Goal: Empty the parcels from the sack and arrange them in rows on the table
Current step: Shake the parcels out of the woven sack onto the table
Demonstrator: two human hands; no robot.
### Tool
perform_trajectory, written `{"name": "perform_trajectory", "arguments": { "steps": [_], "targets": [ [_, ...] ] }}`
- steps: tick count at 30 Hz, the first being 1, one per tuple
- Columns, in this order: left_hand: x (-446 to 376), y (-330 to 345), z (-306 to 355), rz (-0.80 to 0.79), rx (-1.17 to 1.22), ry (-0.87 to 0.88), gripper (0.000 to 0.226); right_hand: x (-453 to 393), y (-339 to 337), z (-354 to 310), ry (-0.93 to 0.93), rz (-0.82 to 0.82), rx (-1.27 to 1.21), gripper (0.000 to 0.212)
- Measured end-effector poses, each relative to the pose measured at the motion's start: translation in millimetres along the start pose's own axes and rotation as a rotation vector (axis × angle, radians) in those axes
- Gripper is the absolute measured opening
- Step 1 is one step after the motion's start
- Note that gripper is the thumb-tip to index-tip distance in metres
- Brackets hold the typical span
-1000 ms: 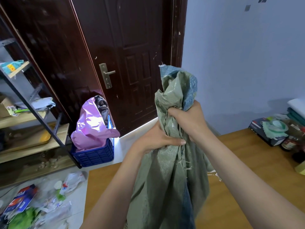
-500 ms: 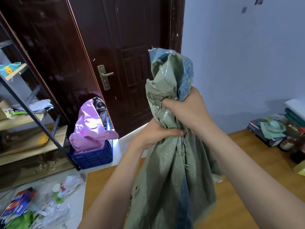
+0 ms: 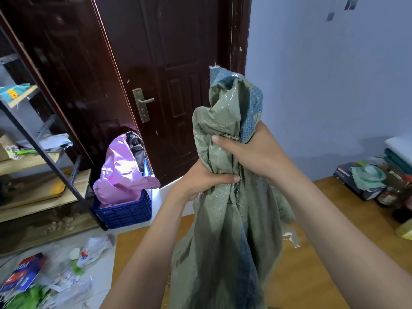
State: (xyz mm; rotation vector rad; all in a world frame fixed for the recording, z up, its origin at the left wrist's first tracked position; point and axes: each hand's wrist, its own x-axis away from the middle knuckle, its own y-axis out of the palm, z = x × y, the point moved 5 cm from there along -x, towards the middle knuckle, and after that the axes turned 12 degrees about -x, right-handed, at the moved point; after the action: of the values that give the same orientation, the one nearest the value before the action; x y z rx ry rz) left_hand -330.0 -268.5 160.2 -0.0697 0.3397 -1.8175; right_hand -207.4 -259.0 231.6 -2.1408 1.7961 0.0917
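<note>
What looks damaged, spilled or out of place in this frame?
The sack, bunched in both hands' grip (left hand, right hand), has a frayed top edge and loose threads. Wrappers and litter are strewn over the floor at lower left. No parcels show on the table.

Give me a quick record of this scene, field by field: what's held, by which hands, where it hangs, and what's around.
held item: grey-green woven plastic sack, bunched at the neck
left hand: left hand grips the neck, lower of the two
right hand: right hand grips just above it
sack position: hangs down over the wooden table
parcels: none visible on the table
table clutter: boxes and jars at the far right edge
background: dark brown door, blue plastic crate holding a pink bag
</note>
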Motion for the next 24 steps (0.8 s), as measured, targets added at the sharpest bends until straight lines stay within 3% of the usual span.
{"name": "perform_trajectory", "arguments": {
  "steps": [3, 5, 14, 17, 22, 24],
  "targets": [
    [0.0, -1.0, -4.6, 0.021, -0.002, -0.021, 0.045, 4.0, -0.5, -0.4, -0.009, -0.061, 0.013, 0.091],
    [-0.5, 1.6, -5.2, 0.034, 0.001, -0.024, 0.041, 7.1, -0.2, -3.0, -0.010, -0.087, 0.025, 0.090],
    [0.5, 18.6, 0.5, 0.011, 0.087, -0.031, 0.040, 6.6, 2.2, -14.7, -0.060, 0.020, -0.040, 0.056],
    [0.7, 15.9, 10.0, 0.020, 0.145, 0.026, 0.043, 2.5, -3.4, -18.9, -0.066, 0.107, -0.119, 0.034],
    [5.0, 11.3, 7.2, 0.075, 0.220, -0.005, 0.097, -2.4, -13.9, -21.5, -0.020, 0.281, -0.297, 0.008],
    [8.3, 16.5, 7.5, 0.037, 0.182, 0.003, 0.095, -2.1, -13.5, -19.1, 0.004, 0.323, -0.329, 0.011]
  ]
}}
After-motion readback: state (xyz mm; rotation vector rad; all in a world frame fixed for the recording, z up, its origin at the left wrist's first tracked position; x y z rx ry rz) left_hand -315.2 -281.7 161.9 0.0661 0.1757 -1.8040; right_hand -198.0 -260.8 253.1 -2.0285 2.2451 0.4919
